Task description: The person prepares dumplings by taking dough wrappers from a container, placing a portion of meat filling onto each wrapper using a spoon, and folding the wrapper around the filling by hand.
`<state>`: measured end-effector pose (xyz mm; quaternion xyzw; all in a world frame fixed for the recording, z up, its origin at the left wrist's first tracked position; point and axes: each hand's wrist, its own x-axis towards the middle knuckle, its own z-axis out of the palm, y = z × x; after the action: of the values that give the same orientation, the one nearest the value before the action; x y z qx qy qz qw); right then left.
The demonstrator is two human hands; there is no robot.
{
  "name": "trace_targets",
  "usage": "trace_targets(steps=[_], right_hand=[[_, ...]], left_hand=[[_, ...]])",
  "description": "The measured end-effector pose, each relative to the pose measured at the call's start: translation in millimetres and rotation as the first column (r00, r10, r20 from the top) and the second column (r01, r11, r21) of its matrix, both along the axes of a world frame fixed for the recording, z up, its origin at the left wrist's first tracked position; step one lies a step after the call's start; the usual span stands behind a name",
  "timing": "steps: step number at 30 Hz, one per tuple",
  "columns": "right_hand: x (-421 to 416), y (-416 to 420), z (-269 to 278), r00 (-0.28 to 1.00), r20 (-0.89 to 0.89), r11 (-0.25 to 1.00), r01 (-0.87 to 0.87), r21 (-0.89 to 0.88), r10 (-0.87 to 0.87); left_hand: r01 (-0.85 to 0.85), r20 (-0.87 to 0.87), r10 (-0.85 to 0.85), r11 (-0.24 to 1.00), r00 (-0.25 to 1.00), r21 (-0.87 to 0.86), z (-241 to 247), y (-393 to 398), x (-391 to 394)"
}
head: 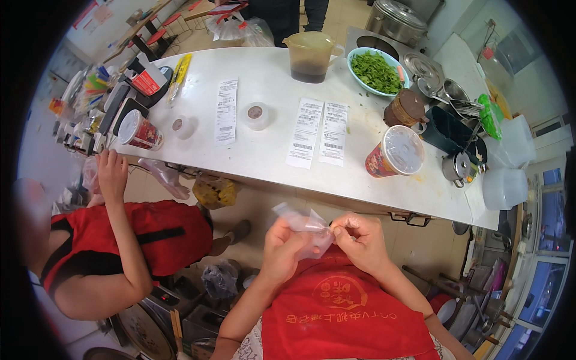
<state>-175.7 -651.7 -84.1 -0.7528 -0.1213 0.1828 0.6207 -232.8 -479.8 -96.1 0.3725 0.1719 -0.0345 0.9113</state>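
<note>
A clear plastic bag (310,222) is held up in front of my red apron (315,306), between me and the counter. My left hand (285,247) grips the body of this bag. At its gathered neck, my right hand (357,238) pinches the plastic between thumb and forefinger. What the bag holds, if anything, is hard to make out. On the counter beyond stand a lidded red paper tub (396,150) and two paper receipts, one at left (305,132) and one at right (334,132). A small round lidded container (256,116) sits further left.
The white counter (265,153) also bears a pitcher of dark liquid (310,58), a bowl of chopped greens (375,72), another lidded tub (139,130), a smaller container (183,127) and a third receipt (226,112). A co-worker in a red apron (171,234) stands at left; another person (279,18) stands across.
</note>
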Motion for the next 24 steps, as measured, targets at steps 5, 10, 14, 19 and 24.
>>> trace_targets(steps=[5,10,14,19,24], right_hand=[[-0.4,0.8,2.7,0.992,0.121,0.999,0.037,-0.024,-0.033],[-0.4,-1.9,-0.4,0.891,0.454,0.991,0.043,-0.123,0.018],[3.3,-26.8,-1.0,0.869,0.495,0.956,0.154,-0.251,-0.010],[1.3,-47.2,-30.3,0.892,0.452,0.907,0.185,-0.378,0.007],[-2.4,-52.8,-29.1,0.835,0.551,0.908,0.231,-0.351,0.000]], left_hand=[[0.051,0.074,-0.054,0.998,0.996,0.048,-17.1,8.5,-1.0],[0.216,-0.004,-0.249,0.830,0.969,0.514,-13.2,0.4,1.0],[-0.072,-0.046,0.096,0.927,0.994,0.369,-33.4,3.1,7.9],[-0.350,-0.248,0.290,0.904,0.924,-0.246,-24.9,-2.3,18.2],[-0.241,-0.194,0.221,0.966,0.956,-0.089,-15.4,-6.0,26.1]])
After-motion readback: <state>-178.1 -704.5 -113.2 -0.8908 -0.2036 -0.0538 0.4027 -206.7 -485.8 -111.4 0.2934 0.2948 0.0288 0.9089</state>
